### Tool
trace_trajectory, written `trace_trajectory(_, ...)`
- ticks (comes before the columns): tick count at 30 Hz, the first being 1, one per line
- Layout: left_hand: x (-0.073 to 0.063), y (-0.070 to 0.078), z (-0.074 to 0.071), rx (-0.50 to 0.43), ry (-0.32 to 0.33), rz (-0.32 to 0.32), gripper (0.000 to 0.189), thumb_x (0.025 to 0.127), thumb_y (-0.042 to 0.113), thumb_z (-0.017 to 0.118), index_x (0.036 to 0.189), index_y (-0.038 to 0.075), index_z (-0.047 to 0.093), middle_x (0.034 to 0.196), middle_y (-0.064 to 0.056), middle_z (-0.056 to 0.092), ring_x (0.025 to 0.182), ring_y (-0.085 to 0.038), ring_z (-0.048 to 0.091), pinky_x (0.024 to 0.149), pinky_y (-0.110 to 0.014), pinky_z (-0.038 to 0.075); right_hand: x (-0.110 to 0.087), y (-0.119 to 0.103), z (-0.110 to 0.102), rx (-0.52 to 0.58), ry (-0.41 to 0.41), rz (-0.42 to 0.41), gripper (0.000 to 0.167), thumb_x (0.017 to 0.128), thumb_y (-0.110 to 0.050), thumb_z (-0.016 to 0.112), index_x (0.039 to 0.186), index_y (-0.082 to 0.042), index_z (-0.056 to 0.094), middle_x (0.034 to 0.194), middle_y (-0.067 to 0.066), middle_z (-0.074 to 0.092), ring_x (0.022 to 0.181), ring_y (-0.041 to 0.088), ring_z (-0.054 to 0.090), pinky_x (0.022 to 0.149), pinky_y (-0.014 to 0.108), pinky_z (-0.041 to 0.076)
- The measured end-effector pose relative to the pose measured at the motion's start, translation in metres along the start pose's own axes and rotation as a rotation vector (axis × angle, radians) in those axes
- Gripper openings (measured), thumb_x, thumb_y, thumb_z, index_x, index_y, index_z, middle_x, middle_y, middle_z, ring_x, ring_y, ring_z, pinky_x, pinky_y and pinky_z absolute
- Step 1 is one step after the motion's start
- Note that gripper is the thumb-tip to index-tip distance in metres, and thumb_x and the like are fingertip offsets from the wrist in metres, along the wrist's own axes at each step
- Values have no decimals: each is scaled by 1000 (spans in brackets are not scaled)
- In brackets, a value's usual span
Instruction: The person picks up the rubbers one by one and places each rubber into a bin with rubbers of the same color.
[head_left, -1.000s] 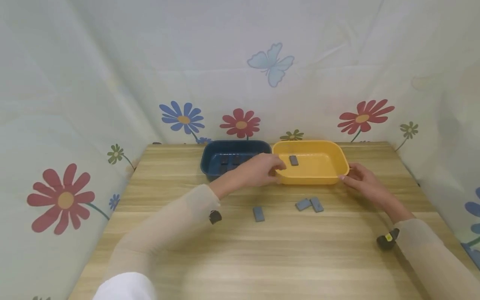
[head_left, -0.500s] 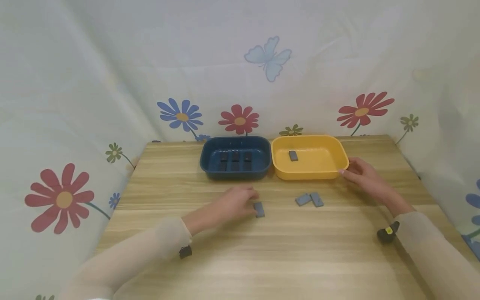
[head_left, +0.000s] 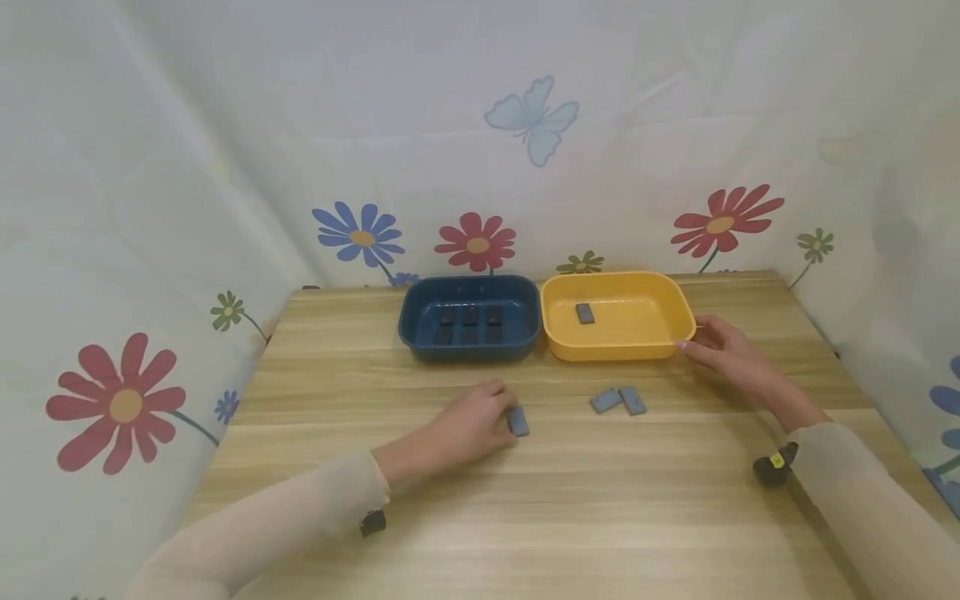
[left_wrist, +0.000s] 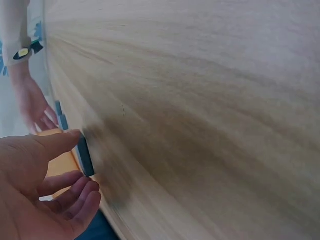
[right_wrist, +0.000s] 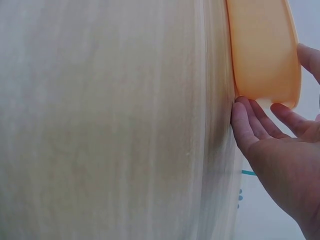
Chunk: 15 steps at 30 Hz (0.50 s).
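Note:
In the head view my left hand (head_left: 467,427) is low over the wooden table (head_left: 585,517), its thumb and fingertips at opposite ends of a small grey rectangular tile (head_left: 519,422). The left wrist view shows that tile (left_wrist: 85,156) between thumb and fingers, close to the wood. My right hand (head_left: 729,360) holds the front right corner of a yellow plastic tub (head_left: 615,352), thumb by the rim. Fingers (right_wrist: 242,122) touch the tub's end in the right wrist view. One grey tile (head_left: 585,313) lies inside the yellow tub.
A dark blue tub (head_left: 471,352) stands left of the yellow one, with several dark tiles (head_left: 469,316) in two rows. Two more grey tiles, a left one (head_left: 606,400) and a right one (head_left: 633,401), lie in front of the yellow tub. A flower-printed curtain (head_left: 360,150) surrounds the table.
My left hand has come back from the yellow tub's left edge, down and left to the single tile on the table, and its fingers have closed in on it. My right hand stays put.

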<state>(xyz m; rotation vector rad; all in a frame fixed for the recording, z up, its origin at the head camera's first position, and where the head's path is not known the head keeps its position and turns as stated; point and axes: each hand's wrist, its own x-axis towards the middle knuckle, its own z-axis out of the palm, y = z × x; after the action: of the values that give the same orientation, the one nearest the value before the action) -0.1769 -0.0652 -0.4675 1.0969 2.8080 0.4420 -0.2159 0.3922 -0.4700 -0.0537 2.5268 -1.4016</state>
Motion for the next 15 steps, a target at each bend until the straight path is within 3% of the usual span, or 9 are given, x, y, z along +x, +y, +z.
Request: trace_trajectory(15, 8, 1, -3, 41, -16, 20, 39, 89, 29, 85, 120, 8, 75, 113, -3, 65, 104, -19, 65, 94, -34, 59, 2, 2, 1, 10, 0, 0, 87, 104, -53, 64, 164, -3, 25, 165, 27, 34, 150, 49, 36, 116, 64, 40)
